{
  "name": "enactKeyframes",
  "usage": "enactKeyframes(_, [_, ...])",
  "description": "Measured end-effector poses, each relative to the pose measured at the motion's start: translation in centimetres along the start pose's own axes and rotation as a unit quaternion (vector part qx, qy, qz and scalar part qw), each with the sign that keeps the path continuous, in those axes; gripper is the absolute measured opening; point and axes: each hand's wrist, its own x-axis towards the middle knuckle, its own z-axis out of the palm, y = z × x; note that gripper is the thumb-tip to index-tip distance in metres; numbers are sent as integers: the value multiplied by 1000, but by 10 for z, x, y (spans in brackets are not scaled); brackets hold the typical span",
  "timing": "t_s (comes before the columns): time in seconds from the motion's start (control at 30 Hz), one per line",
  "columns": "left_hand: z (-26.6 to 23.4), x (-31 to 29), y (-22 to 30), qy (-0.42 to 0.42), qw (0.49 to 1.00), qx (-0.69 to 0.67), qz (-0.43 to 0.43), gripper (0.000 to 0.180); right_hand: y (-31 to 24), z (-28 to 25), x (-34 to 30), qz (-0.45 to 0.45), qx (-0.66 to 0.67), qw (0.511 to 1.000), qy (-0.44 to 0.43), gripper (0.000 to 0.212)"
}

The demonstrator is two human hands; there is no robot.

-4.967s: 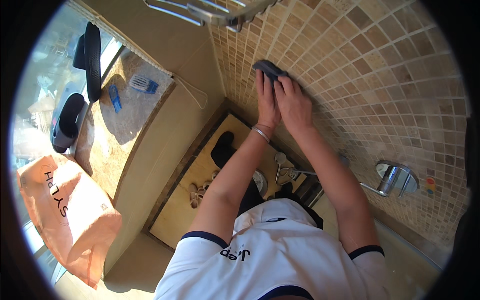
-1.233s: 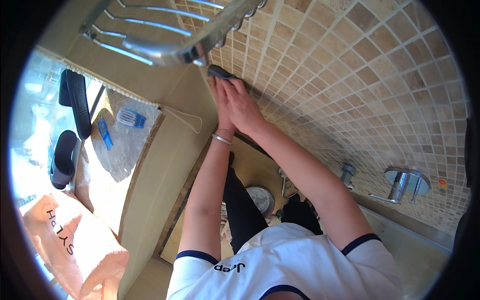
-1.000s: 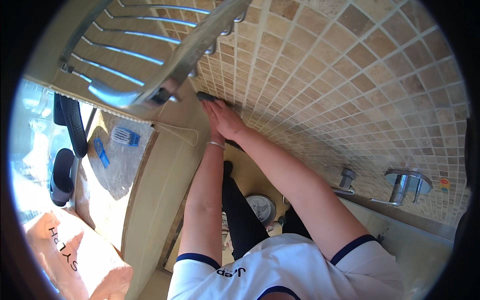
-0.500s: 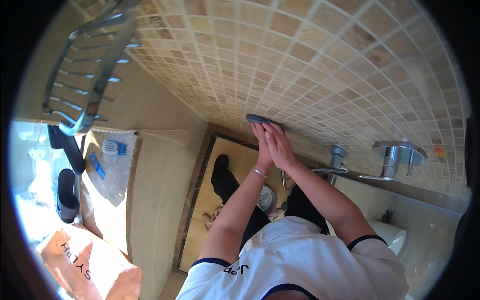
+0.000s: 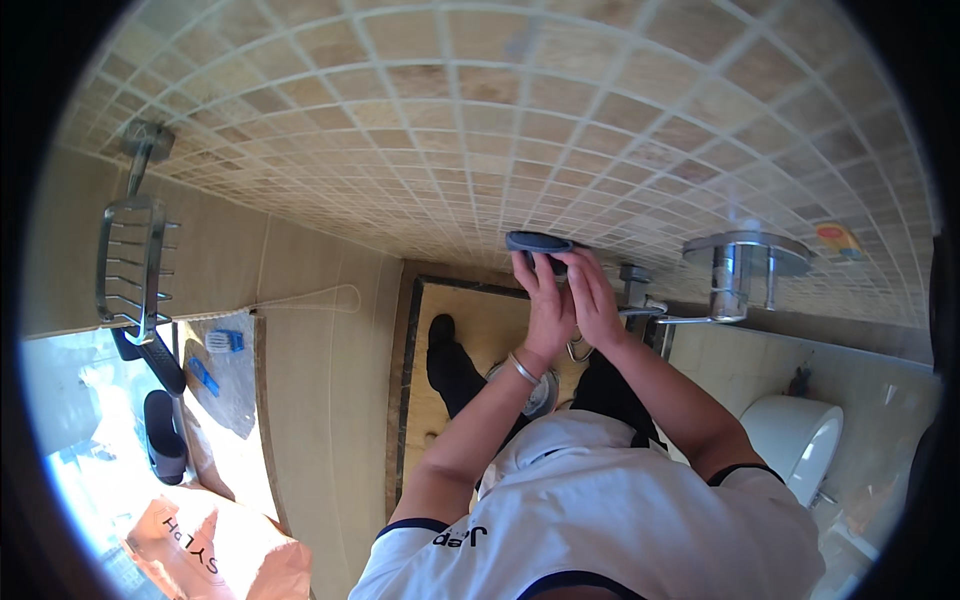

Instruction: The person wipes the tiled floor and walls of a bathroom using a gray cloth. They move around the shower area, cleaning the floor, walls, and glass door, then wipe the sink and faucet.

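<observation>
A dark grey, flat oval thing (image 5: 540,243), somewhat like a slipper sole, is up against the mosaic-tiled wall; its exact kind is unclear. My left hand (image 5: 548,312), with a silver bangle at the wrist, has its fingertips on the near side of it. Close beside, my right hand (image 5: 594,302) grips its right end with bent fingers. The thumbs and part of the underside are hidden. Below my hands, a round metal basin (image 5: 543,396) shows between my legs.
A chrome mixer tap (image 5: 735,280) juts from the wall on the right, above a white toilet (image 5: 795,440). At left hangs a wire soap rack (image 5: 135,260). Dark slippers (image 5: 165,437), a blue brush (image 5: 224,341) and an orange paper bag (image 5: 220,545) lie by the bright window.
My view has shifted, bringing the tap and soap rack to different places. My fingers, stretched nearly flat together before, are now bent and farther apart around the grey thing, more of which shows.
</observation>
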Motion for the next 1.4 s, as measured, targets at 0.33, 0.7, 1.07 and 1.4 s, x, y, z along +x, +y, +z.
enactKeyframes(0.33, [-42, 20, 34, -54, 993, 79, 63, 70, -24, 9, -16, -71, -28, 996, 38, 44])
enactKeyframes(0.7, [-65, 103, 152, 41, 920, 253, 298, 51, -145, -42, 20, -123, 105, 976, 147, 43])
enactKeyframes(1.07, [-57, 138, 235, 47, 901, 167, 397, 56, -189, -106, 35, -226, 53, 948, 217, 42])
enactKeyframes(1.4, [-24, 116, 251, -4, 910, 160, 382, 51, -169, -158, 34, -309, -232, 880, 276, 51])
